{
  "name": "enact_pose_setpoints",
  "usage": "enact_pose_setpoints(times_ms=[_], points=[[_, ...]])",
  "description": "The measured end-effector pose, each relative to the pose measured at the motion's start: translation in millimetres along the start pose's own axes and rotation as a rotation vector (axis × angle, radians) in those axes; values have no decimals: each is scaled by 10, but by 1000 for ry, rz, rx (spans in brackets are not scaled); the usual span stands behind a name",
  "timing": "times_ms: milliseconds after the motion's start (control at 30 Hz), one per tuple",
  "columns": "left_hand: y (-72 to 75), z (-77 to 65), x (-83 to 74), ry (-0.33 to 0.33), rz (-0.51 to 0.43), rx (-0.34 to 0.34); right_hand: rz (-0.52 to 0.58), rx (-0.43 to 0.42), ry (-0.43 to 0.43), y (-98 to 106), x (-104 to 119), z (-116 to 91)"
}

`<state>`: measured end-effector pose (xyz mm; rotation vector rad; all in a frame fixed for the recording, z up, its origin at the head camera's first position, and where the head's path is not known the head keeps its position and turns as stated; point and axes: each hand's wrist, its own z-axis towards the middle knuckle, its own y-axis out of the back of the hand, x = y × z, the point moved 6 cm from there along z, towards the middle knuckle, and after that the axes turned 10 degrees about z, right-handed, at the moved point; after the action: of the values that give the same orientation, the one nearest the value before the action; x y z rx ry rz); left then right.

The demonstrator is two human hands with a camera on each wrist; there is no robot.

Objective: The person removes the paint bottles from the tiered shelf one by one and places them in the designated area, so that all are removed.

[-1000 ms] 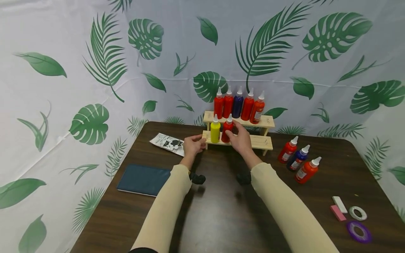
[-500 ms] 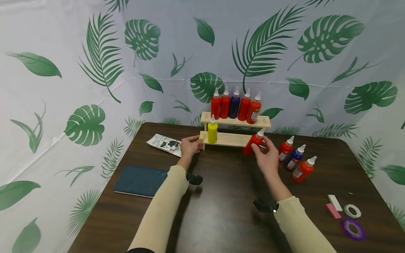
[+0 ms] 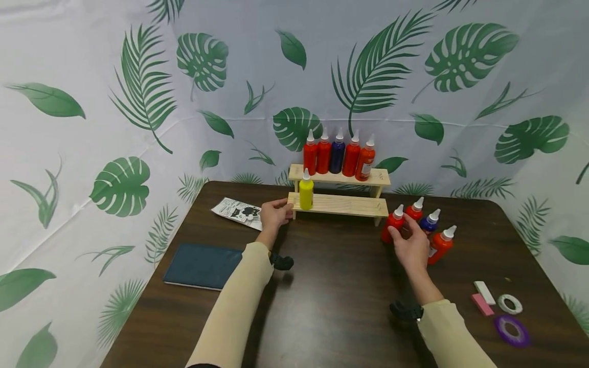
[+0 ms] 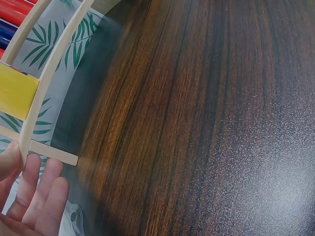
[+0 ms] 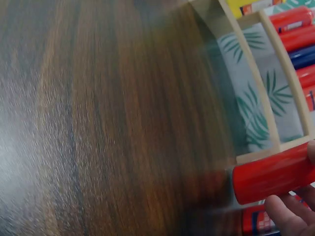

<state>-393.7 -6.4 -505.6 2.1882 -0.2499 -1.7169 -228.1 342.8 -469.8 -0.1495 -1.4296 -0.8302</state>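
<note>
My right hand [image 3: 411, 248] grips a red paint bottle [image 3: 392, 226] with a white nozzle cap, just right of the two-tier wooden stand [image 3: 349, 205]. In the right wrist view the red bottle [image 5: 270, 174] lies between thumb and fingers, its base beside the stand's end. My left hand [image 3: 274, 214] pinches the left end of the stand's lower tier, thumb over and fingers under the board, as the left wrist view shows. A yellow bottle [image 3: 306, 193] stands upright on that tier near the left hand. On the upper tier stand several red bottles and a dark blue bottle [image 3: 337, 156].
Right of the stand are a red bottle [image 3: 415, 208], a blue bottle [image 3: 430, 221] and an orange-red bottle [image 3: 440, 246]. Farther right lie erasers [image 3: 482, 304] and tape rolls [image 3: 512, 331]. At left are a dark blue notebook [image 3: 202, 266] and a printed packet [image 3: 236, 211].
My right hand has lifted the red bottle off the lower tier and carried it right, toward the other bottles. The left hand has stayed at the stand's end.
</note>
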Motion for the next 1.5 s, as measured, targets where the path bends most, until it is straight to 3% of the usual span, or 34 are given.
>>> enact_pose_setpoints(times_ms=[433,733,867,1000,1100,1167,1267,1500], points=[[-6,61,50,28,4,28,-44,35,-28,-68,-64,82],[-13,111,53,39,7,24,-74,69,-13,-37,75,58],[-26,102,60,45,6,34,-107,9,111,38,306,-5],[-16,87,42,29,-7,34,-133,-54,320,68,684,5],[3,91,45,32,-9,17,-136,-43,457,8,983,64],[8,99,51,36,-6,7,-131,0,507,-80,1146,106],[-9,100,51,31,3,23,-146,121,503,-301,1290,152],[-22,106,43,29,10,33,-148,487,341,-1049,1317,188]])
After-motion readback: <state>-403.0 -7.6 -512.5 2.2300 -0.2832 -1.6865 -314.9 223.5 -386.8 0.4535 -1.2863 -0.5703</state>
